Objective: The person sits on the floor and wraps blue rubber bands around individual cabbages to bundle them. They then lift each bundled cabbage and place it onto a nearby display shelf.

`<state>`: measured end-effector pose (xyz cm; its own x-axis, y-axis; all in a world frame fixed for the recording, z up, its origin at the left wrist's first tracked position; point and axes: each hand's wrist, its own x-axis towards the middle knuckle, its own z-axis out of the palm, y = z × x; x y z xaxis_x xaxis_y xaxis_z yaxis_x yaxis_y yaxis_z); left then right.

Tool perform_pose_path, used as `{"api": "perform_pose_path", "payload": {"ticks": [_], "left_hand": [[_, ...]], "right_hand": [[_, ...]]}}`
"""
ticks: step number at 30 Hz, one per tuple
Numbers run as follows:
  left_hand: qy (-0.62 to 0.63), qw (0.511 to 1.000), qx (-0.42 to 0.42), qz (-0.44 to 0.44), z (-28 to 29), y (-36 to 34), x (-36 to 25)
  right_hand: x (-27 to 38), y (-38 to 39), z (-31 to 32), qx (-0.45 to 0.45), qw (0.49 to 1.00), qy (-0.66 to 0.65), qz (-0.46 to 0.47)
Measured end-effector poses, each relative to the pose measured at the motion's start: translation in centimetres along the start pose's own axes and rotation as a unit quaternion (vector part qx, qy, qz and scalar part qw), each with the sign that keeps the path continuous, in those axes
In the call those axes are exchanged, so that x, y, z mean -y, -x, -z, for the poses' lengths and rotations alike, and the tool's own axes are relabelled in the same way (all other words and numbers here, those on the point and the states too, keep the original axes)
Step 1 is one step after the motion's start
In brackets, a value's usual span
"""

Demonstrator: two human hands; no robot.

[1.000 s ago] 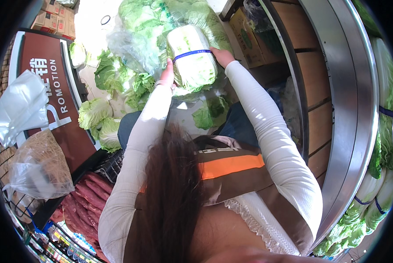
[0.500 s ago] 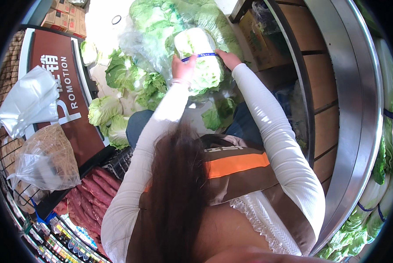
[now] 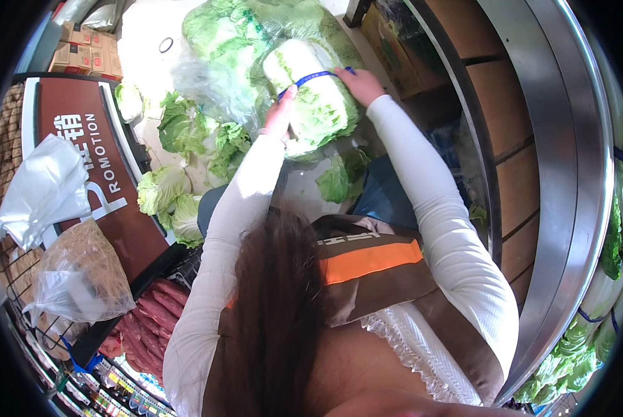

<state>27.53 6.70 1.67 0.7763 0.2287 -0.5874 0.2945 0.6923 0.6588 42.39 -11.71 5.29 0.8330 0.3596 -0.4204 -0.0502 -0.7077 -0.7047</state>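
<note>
A pale napa cabbage (image 3: 320,104) lies between my hands, its white stem end farther away and its leafy end toward me. Across its middle runs a blue tape band (image 3: 316,76). My left hand (image 3: 280,115) is closed on the band at the cabbage's left side, thumb along it. At the right side my right hand (image 3: 361,85) pinches the band, with a bit of blue showing beyond the fingers. Beneath and behind the cabbage is a large clear plastic bag (image 3: 221,76) with more green cabbage in it.
Loose cabbage leaves (image 3: 183,125) lie on the floor to the left, beside a brown promotion sign (image 3: 110,167) with plastic bags against it. A dark ring (image 3: 166,46) lies farther off. Wooden slats and a curved metal counter edge (image 3: 565,139) bound the right side.
The cabbage has tilted slightly, and the band now slants up toward the right. My right hand has risen a little, while my left has shifted slightly left and down; the whole view has shifted too.
</note>
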Motion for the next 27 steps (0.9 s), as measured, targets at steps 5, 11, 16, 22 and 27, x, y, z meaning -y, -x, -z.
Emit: {"api": "perform_pose_path", "payload": {"ticks": [5,11,16,22,27], "left_hand": [[-0.028,0.999,0.038,0.022,-6.1,-1.6,2.3],[-0.006,0.98,0.169,0.107,-6.7,-4.7,0.8],[-0.112,0.98,0.088,0.143,-3.2,-5.3,0.6],[-0.359,0.896,-0.137,-0.224,-0.8,0.8,-2.7],[-0.473,0.685,-0.027,-0.553,-6.1,8.8,-1.2]], "right_hand": [[-2.2,0.7,6.9,-0.064,0.996,-0.039,0.045],[-3.9,1.1,6.6,-0.096,0.994,-0.056,-0.001],[-0.6,1.9,4.9,-0.109,0.983,0.141,-0.036],[3.5,5.7,5.0,-0.03,0.995,0.053,0.074],[7.9,6.5,4.2,0.057,0.938,0.259,0.222]]}}
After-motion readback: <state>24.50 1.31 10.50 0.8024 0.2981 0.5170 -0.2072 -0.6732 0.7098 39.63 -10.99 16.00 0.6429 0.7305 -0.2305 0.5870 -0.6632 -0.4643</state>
